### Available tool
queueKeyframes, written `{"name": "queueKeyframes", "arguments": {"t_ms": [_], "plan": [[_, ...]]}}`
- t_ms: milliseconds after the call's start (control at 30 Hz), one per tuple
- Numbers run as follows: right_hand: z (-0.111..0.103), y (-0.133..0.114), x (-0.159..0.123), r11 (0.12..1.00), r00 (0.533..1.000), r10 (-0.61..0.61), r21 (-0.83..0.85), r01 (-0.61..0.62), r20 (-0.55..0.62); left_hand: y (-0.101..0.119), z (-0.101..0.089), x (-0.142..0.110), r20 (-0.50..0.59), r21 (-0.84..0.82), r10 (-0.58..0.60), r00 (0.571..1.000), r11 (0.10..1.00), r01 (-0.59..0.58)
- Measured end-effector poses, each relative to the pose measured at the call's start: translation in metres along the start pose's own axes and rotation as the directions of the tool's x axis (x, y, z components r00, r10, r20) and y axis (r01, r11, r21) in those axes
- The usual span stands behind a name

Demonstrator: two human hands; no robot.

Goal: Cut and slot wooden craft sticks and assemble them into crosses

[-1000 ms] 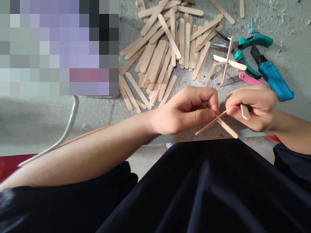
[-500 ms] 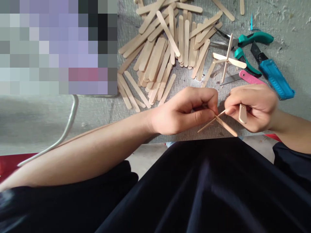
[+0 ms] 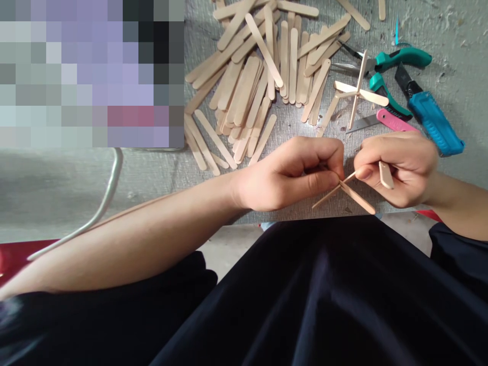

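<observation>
My left hand (image 3: 301, 175) is closed, thumb and forefinger pinching a pair of crossed wooden craft sticks (image 3: 358, 197) where they meet. Facing it, my right hand (image 3: 398, 170) is curled, its thumb and fingers gripping the upper right end of one crossed stick. A separate craft stick (image 3: 386, 175) juts out of the same right fist, with a small hole near its end. Just beyond the hands stands a finished-looking cross of craft sticks (image 3: 357, 93). How the sticks join under my left fingers is hidden.
A heap of loose craft sticks (image 3: 244, 91) covers the table's middle. Green-handled pliers (image 3: 404, 57), a blue utility knife (image 3: 436, 122) and a pink-handled blade (image 3: 392, 119) lie to the right. A pale cable (image 3: 110, 188) hangs over the left edge.
Both hands keep their grip almost in place. The stick jutting from my right fist has tilted slightly back and forth, and the whole view has shifted a little.
</observation>
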State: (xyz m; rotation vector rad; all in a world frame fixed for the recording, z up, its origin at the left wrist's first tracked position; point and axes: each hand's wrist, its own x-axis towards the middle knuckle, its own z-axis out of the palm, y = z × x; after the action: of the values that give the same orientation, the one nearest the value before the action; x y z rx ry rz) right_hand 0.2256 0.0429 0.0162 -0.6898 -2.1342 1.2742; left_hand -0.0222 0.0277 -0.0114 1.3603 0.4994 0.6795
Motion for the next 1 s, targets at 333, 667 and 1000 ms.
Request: {"name": "queueKeyframes", "arguments": {"t_ms": [333, 667, 1000], "plan": [[0.007, 0.011, 0.000, 0.923, 0.979, 0.187, 0.356, -0.147, -0.080, -0.007, 0.007, 0.000, -0.118, -0.043, 0.091, 0.989, 0.994, -0.097], [0.013, 0.016, 0.001, 0.867, 0.955, 0.273, 0.460, -0.192, -0.115, -0.015, 0.012, -0.003, -0.290, 0.034, 0.117, 0.950, 0.993, -0.112], [0.008, 0.028, -0.001, 0.581, 0.884, 0.399, 0.678, -0.450, 0.244, -0.020, 0.016, 0.000, -0.398, -0.213, -0.029, 0.917, 0.975, -0.062]]}}
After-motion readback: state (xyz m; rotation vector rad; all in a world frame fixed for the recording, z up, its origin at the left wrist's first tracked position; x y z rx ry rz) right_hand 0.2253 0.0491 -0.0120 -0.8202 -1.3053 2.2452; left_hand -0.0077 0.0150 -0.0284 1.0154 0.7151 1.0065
